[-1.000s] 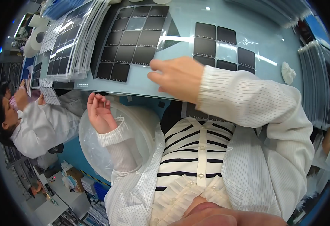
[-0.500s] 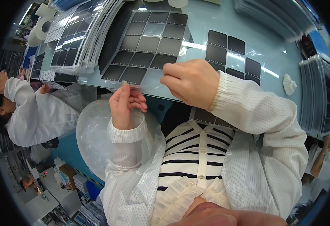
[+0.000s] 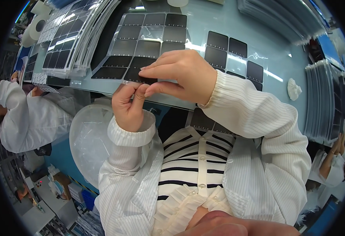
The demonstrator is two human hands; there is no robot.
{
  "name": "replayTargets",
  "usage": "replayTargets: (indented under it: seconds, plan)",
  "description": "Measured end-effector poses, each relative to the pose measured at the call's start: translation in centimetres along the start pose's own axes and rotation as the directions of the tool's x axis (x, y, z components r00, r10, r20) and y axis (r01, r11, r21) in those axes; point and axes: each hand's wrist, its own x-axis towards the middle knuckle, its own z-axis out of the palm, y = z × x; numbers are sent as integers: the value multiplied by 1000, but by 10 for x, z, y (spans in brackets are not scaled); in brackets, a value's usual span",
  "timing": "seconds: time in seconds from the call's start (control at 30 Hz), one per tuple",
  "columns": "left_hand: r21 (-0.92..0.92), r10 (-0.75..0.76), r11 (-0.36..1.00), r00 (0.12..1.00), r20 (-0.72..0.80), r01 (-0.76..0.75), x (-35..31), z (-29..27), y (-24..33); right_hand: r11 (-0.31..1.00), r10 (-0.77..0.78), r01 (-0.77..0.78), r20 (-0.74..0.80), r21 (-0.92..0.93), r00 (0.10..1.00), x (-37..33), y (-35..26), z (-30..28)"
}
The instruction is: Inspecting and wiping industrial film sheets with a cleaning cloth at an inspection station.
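Observation:
A clear sheet [image 3: 152, 31] carries rows of dark rounded squares on the glass-topped table; one spot in it is bare. At its near edge, my left hand [image 3: 128, 105] is closed, thumb and forefinger pinching the sheet's edge. My right hand [image 3: 184, 74] reaches over from the right. Its fingertips lie on a near dark square [image 3: 132, 74], and its thumb meets my left fingertips at the edge. The near rows look tilted up. My right hand hides part of the sheet's right side.
More dark squares [image 3: 215, 57] lie to the right, near a crumpled white wad [image 3: 294, 89]. Sheet stacks stand at left [image 3: 76, 39] and right [image 3: 320, 102]. A clear plastic-lined bin [image 3: 87, 137] sits below the table edge. Another person in white [image 3: 34, 114] works at left.
My right hand has come left and down onto the sheet's near corner, meeting my left hand. My left fingers have closed into a pinch. The sheet's near rows have tilted.

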Motion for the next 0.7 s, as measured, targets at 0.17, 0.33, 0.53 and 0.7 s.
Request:
replayTargets:
  seconds: [0.17,0.33,0.53,0.7]
  plan:
    - [-30,3,1000,1000,0,-3,3,3,-1,995,-78,72,87,66,993,8,12,-7]
    - [-67,-58,996,997,48,61,4,-1,0,995,46,-46,9,93,999,16,20,-10]
    - [-54,-45,997,995,94,50,-3,-18,-11,793,555,-262,-478,549,681,28,82,-55]
    - [108,25,994,1000,8,-26,-15,-26,-11,921,363,-383,-204,-67,909,-27,26,-101]
